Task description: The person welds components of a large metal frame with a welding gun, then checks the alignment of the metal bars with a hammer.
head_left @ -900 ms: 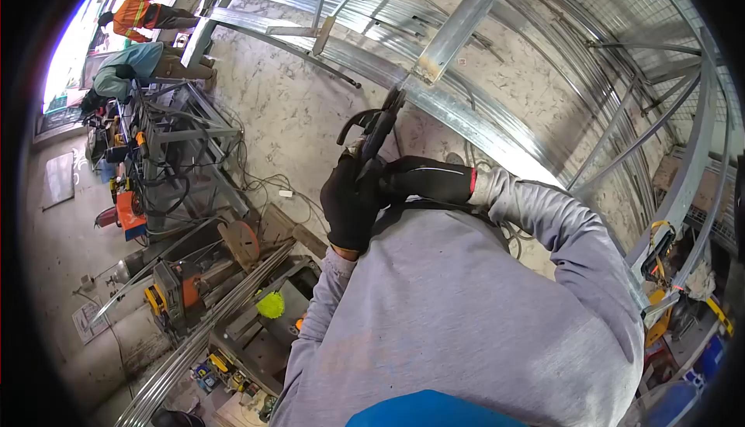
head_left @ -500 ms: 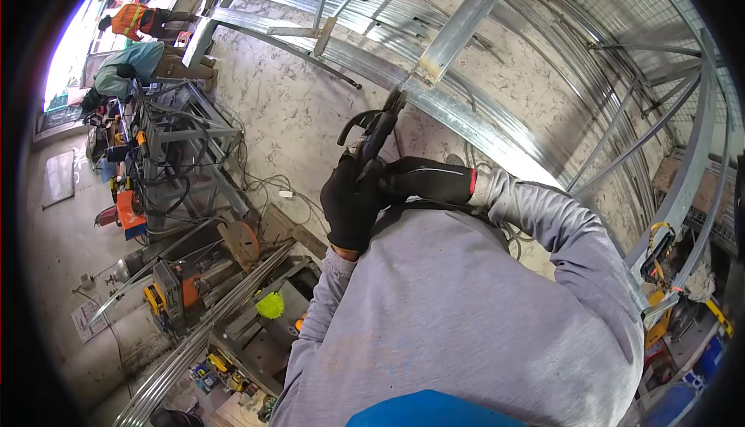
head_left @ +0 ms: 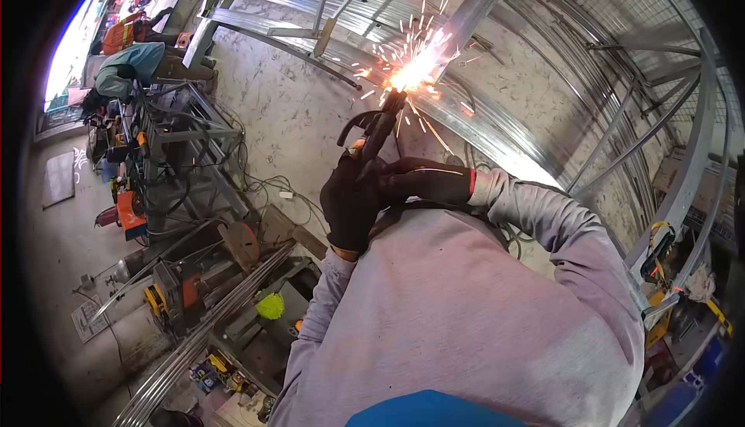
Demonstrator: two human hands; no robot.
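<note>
Both my hands wear black gloves and grip a black welding electrode holder. My left hand wraps the handle from below. My right hand closes on it from the right, its grey sleeve behind it. The holder's tip touches the joint where a galvanized steel channel meets a long steel rail. A bright arc and orange sparks fly from that joint.
Steel frames and bundles of channel lie across the marbled floor. A metal rack with tools and cables stands left, a chop saw below it. Two persons bend over at far left. A clamp hangs on the right frame.
An arc has struck at the holder's tip, throwing sparks and lighting my sleeve. My hands have barely moved. The person in orange at far left has shifted.
</note>
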